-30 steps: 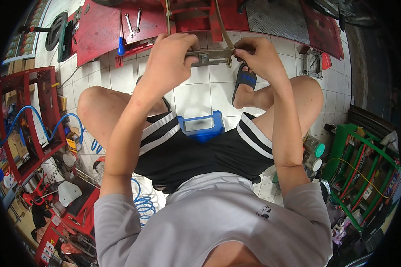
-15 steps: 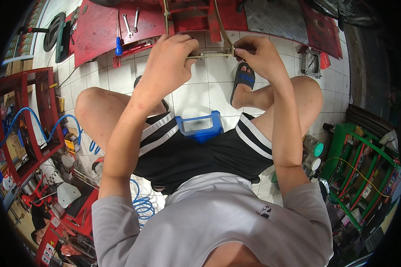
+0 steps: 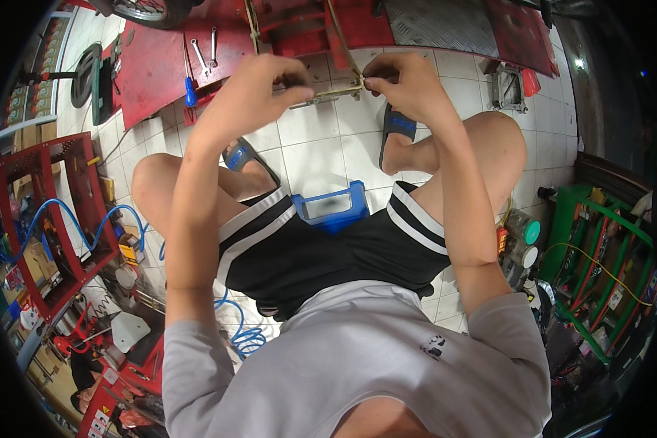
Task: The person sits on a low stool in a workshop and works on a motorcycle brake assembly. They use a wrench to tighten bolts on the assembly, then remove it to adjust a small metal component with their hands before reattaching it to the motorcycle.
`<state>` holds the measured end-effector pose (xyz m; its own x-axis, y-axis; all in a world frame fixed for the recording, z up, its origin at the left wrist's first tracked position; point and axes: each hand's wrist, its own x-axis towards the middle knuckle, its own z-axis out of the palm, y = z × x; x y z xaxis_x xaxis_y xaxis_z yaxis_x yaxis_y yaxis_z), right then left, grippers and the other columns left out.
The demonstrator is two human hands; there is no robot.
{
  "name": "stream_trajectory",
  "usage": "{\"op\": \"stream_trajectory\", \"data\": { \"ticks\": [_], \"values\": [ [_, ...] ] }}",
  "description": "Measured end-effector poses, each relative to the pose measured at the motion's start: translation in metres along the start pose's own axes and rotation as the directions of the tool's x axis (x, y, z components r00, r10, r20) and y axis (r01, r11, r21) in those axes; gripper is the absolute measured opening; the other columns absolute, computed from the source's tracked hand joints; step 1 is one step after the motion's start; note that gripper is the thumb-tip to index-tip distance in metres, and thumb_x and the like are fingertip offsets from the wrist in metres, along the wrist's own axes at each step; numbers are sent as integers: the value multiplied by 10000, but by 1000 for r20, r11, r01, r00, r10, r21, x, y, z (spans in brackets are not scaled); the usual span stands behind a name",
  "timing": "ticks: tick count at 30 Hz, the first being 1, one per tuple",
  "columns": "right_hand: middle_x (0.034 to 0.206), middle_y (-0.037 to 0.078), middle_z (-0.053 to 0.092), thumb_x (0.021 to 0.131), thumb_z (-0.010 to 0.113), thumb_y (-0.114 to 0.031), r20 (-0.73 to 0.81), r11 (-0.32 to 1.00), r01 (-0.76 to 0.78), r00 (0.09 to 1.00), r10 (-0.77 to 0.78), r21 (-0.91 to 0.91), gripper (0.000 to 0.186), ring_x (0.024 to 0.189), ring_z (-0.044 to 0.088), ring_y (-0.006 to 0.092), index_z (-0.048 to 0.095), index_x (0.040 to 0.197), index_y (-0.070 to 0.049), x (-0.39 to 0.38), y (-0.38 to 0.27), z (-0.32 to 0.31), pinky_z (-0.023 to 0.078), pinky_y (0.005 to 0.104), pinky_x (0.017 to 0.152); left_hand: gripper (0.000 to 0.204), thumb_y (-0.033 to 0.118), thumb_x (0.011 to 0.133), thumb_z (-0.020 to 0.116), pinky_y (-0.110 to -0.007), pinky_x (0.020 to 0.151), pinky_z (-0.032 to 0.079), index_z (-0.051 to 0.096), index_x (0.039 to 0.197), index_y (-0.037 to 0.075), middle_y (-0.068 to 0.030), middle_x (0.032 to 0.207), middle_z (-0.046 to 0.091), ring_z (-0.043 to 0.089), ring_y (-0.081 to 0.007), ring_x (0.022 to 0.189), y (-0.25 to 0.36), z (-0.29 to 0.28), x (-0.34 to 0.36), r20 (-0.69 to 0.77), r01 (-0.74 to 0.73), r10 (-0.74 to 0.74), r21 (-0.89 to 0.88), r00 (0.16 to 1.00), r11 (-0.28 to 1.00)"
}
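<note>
My right hand [image 3: 398, 84] pinches the right end of a metal bracket [image 3: 332, 95], where a curved metal bar [image 3: 337, 35] comes down from the red frame [image 3: 299, 33] at the top. My left hand [image 3: 259, 91] is slightly blurred over the bracket's left part, fingers loosely curled and thumb apart from them; part of the bracket is hidden behind it. On the red platform [image 3: 150, 66] to the left lie two wrenches [image 3: 213, 47] and a blue-handled screwdriver [image 3: 190, 91].
A blue plastic stool [image 3: 332, 208] is between my legs on white tiles. A red rack [image 3: 40, 204] and coiled blue hose [image 3: 244, 339] are on the left, a green rack [image 3: 562, 226] on the right. A wheel [image 3: 150, 13] shows at top left.
My left hand has shifted left, with its thumb coming away from the fingers. My right hand and the bracket have moved slightly left. The view has shifted a little.
</note>
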<state>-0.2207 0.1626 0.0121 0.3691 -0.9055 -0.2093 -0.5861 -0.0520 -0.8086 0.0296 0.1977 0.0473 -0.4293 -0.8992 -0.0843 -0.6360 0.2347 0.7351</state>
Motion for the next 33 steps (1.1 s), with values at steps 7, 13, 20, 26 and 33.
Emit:
{"op": "stream_trajectory", "data": {
  "ticks": [7,13,20,26,33],
  "values": [
    [790,122,710,823,656,-54,2,992,122,992,-122,-42,172,753,690,177,699,967,29,2,3,2,531,300,707,238,134,804,681,-365,740,535,708,962,-42,-220,836,695,691,-326,781,-1,27,50,67,-62,63,-22,996,998],
    [851,182,713,808,676,-95,-60,994,103,993,-100,41,185,799,700,306,707,956,11,-5,1,9,537,367,766,213,101,825,683,-348,754,539,710,962,-60,-178,839,720,695,-250,779,1,31,59,178,74,-64,-49,982,996],
    [825,197,699,794,679,-80,-70,995,87,994,-84,41,188,757,689,308,696,960,6,-2,6,10,521,375,724,226,126,864,659,-334,704,496,705,976,-66,-170,823,711,627,-196,723,-8,33,65,224,151,-125,-105,966,983],
    [754,160,685,795,674,-75,-8,994,52,999,-51,91,165,672,651,259,673,926,25,-3,5,6,506,337,672,242,144,881,647,-327,705,491,699,987,-67,-162,825,703,611,-183,721,0,26,62,260,233,-197,-119,946,965],
    [768,84,669,845,624,2,1,993,41,999,-41,113,80,707,607,125,644,900,56,-7,1,9,495,273,681,238,152,856,679,-329,778,520,700,943,-69,-161,843,709,679,-211,842,-5,31,54,176,131,-92,-224,980,966]
  ]
}}
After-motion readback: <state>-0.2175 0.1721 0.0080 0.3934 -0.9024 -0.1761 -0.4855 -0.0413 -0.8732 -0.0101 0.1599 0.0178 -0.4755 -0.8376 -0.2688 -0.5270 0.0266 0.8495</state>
